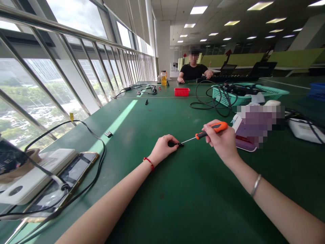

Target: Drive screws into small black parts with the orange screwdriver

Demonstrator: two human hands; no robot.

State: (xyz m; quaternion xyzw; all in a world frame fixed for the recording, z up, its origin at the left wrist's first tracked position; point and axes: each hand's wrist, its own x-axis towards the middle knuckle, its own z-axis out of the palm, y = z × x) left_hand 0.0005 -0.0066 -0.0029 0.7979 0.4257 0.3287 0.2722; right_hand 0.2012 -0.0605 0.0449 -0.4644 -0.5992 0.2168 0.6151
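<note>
My right hand [222,142] is closed around the orange and black handle of a screwdriver [212,130]. The metal shaft slants down to the left, and its tip meets a small black part [180,144] on the green table [162,189]. Thumb and fingers of my left hand [165,147] pinch that part against the tabletop. Much of the part is hidden by the fingers, so its exact kind cannot be made out.
A phone [63,183] and white power strip [40,173] lie at left, with a black cable [103,159] looping beside them. Farther off are a red tray [181,92], a teal basket [220,98] with cables, and a seated person [193,71]. A purple box [250,128] stands right.
</note>
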